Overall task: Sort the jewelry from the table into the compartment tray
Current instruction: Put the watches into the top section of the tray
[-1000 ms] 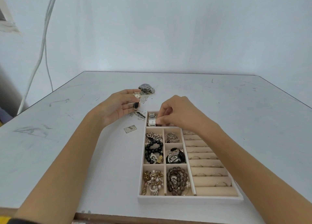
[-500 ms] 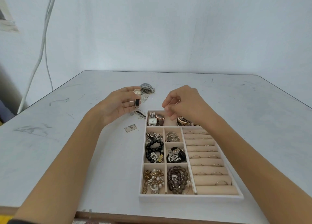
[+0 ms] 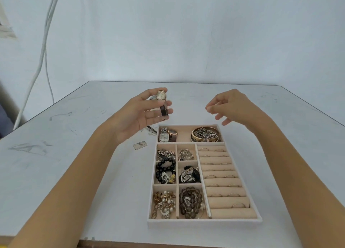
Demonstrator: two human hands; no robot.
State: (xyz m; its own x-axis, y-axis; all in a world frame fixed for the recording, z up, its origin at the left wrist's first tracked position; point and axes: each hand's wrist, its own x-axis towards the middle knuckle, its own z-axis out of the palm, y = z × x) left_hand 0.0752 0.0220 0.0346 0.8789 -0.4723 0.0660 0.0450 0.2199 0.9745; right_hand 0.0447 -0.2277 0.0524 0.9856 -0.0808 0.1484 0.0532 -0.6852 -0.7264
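**While a watch hangs in the air, its slot waits below**

While most compartments already hold their share, a person's left hand (image 3: 141, 115) holds a round gold-cased wristwatch (image 3: 161, 96) on a dark brown leather strap above the scuffed white table (image 3: 74, 154). It is just beyond the far-left corner of the cream fabric-lined compartment tray (image 3: 203, 224), with the fingers curled round the strap and the dial facing the camera. The right hand (image 3: 233, 107) hovers over the tray's far edge, fingers loosely bent, gripping nothing.

At the left of the wide far compartment, a square silver metal-link watch (image 3: 164, 136) and a round rose-gold watch with a brown strap (image 3: 172, 133) lie side by side. A heap of gold and silver bangles (image 3: 205, 134) sits at the right, with bare lining between. That gap looks the natural home for the wristwatch. It is best lowered dial up beside the other two and let go only once it rests on the lining, so it does not slide onto the bangles. A small flat rectangular piece (image 3: 140, 145) lies on the table left of the tray.
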